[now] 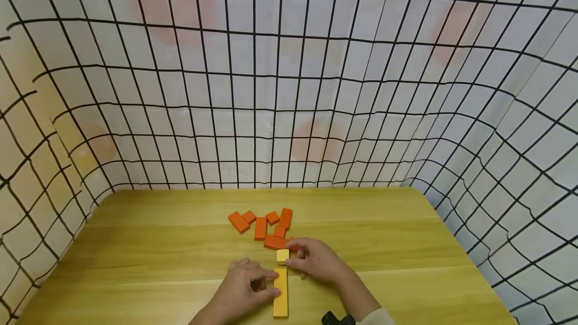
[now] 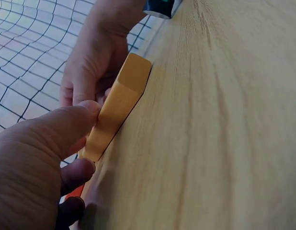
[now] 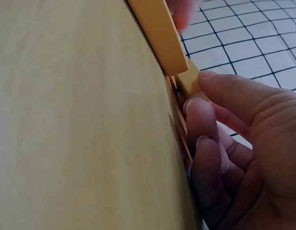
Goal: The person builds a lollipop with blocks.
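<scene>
In the head view, a long yellow block (image 1: 281,297) lies on the table, one end toward the person. My left hand (image 1: 246,285) touches its left side and upper edge with index finger and thumb; the left wrist view shows the thumb against the yellow block (image 2: 120,96). Just beyond its far end sits a small yellow block (image 1: 282,257), with a narrow gap between them. My right hand (image 1: 318,260) pinches that small block from the right between thumb and index finger. In the right wrist view the small block (image 3: 188,79) is partly hidden behind the long one.
Several orange blocks (image 1: 260,228) lie loosely grouped beyond the hands, one orange block (image 1: 275,242) close behind the small yellow one. A black object (image 1: 337,319) shows by the right forearm. Black wire mesh (image 1: 271,114) encloses the wooden table (image 1: 158,245) at back and sides.
</scene>
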`<state>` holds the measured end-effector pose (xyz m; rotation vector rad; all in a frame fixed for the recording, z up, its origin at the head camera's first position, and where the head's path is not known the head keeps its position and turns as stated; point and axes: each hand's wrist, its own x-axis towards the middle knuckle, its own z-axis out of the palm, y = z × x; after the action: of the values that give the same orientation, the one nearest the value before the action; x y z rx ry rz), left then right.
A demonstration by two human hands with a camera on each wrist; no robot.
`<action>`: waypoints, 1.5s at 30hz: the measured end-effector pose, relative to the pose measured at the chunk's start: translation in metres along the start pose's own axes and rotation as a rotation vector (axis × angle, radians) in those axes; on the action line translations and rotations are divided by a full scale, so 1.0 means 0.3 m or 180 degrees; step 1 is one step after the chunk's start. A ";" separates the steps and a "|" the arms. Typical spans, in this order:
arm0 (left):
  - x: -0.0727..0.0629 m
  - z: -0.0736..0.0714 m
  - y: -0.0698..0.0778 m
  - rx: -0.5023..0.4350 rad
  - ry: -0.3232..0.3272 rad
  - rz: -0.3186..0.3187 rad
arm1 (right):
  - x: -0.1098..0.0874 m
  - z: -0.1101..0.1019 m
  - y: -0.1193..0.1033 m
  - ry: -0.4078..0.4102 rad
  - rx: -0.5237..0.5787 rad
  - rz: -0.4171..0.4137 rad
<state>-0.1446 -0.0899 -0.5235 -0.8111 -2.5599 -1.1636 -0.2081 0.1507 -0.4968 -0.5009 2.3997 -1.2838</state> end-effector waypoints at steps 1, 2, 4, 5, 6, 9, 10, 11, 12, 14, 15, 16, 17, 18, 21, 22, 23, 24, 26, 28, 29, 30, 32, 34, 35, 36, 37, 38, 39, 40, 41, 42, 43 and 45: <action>0.000 0.000 0.001 0.0020 0.0017 0.0020 | 0.001 0.000 0.002 0.0006 0.0022 -0.0010; 0.000 0.001 0.001 0.0045 0.0036 0.0042 | 0.002 -0.001 0.004 0.0009 0.0042 -0.0023; -0.001 0.002 0.002 0.0061 0.0065 0.0067 | 0.005 -0.002 0.009 0.0012 0.0080 -0.0035; -0.001 0.003 0.002 0.0068 0.0076 0.0072 | 0.006 -0.002 0.011 0.0012 0.0093 -0.0042; -0.001 0.003 0.002 0.0075 0.0083 0.0077 | 0.007 -0.002 0.012 0.0012 0.0102 -0.0039; -0.003 0.005 0.001 0.0091 0.0094 0.0072 | 0.007 0.000 0.018 0.0032 0.0075 -0.0030; -0.003 0.006 0.001 0.0094 0.0093 0.0068 | 0.007 0.002 0.020 0.0040 0.0063 -0.0017; -0.002 0.006 0.002 0.0095 0.0093 0.0063 | 0.007 0.003 0.021 0.0047 0.0056 -0.0006; -0.002 0.007 0.002 0.0100 0.0090 0.0056 | 0.007 0.004 0.023 0.0053 0.0053 0.0009; -0.001 0.007 0.002 0.0107 0.0089 0.0046 | 0.008 0.006 0.024 0.0057 0.0078 0.0028; -0.001 0.007 0.003 0.0107 0.0090 0.0040 | 0.009 0.007 0.025 0.0056 0.0086 0.0033; 0.000 0.008 0.003 0.0108 0.0086 0.0034 | 0.010 0.007 0.024 0.0054 0.0080 0.0046; 0.000 0.008 0.004 0.0111 0.0085 0.0030 | 0.010 0.007 0.023 0.0050 0.0072 0.0039; 0.000 0.008 0.005 0.0116 0.0084 0.0026 | 0.010 0.007 0.023 0.0042 0.0058 0.0038; 0.001 0.007 0.008 0.0125 0.0077 0.0005 | 0.011 0.007 0.020 0.0029 -0.0010 0.0009; 0.002 0.006 0.009 0.0133 0.0075 -0.0001 | 0.011 0.006 0.018 0.0032 -0.0031 0.0001; 0.003 0.006 0.009 0.0142 0.0073 -0.0006 | 0.011 0.006 0.017 0.0033 -0.0034 -0.0005; 0.004 0.006 0.009 0.0151 0.0071 -0.0013 | 0.012 0.005 0.017 0.0038 -0.0045 -0.0007; 0.005 0.007 0.008 0.0164 0.0071 -0.0020 | 0.011 0.005 0.014 0.0053 -0.0055 -0.0004; 0.004 0.009 0.006 0.0181 0.0073 -0.0012 | 0.008 0.009 0.014 0.0077 -0.0070 -0.0009; 0.003 0.010 0.005 0.0183 0.0074 -0.0007 | 0.007 0.012 0.012 0.0091 -0.0086 -0.0005; 0.002 0.011 0.004 0.0183 0.0074 -0.0006 | 0.005 0.014 0.012 0.0103 -0.0103 -0.0005; 0.001 0.012 0.003 0.0177 0.0073 -0.0002 | 0.004 0.018 0.010 0.0129 -0.0137 0.0007; 0.000 0.012 0.003 0.0169 0.0079 -0.0001 | 0.002 0.020 0.007 0.0139 -0.0146 0.0007; 0.000 0.012 0.004 0.0161 0.0080 -0.0011 | 0.001 0.019 0.006 0.0139 -0.0146 0.0017; 0.001 0.012 0.005 0.0162 0.0083 -0.0017 | 0.000 0.018 0.005 0.0136 -0.0138 0.0016; 0.001 0.012 0.005 0.0156 0.0089 -0.0025 | 0.000 0.018 0.003 0.0131 -0.0126 0.0020; 0.001 0.012 0.006 0.0159 0.0096 -0.0033 | -0.001 0.018 0.002 0.0125 -0.0111 0.0016; 0.001 0.012 0.007 0.0161 0.0103 -0.0042 | -0.002 0.018 0.001 0.0115 -0.0088 0.0014; 0.002 0.012 0.008 0.0158 0.0110 -0.0053 | -0.002 0.017 0.000 0.0110 -0.0082 0.0016; 0.003 0.013 0.009 0.0166 0.0118 -0.0060 | -0.001 0.016 0.000 0.0104 -0.0084 0.0020; 0.003 0.013 0.009 0.0175 0.0127 -0.0060 | -0.001 0.015 0.000 0.0097 -0.0081 0.0021; 0.003 0.013 0.010 0.0179 0.0134 -0.0062 | -0.001 0.015 -0.001 0.0091 -0.0080 0.0023; 0.003 0.014 0.011 0.0198 0.0146 -0.0055 | -0.001 0.014 -0.001 0.0086 -0.0092 0.0029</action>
<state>-0.1434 -0.0846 -0.5238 -0.7414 -2.5569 -1.0886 -0.2057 0.1478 -0.4986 -0.4831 2.4432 -1.2617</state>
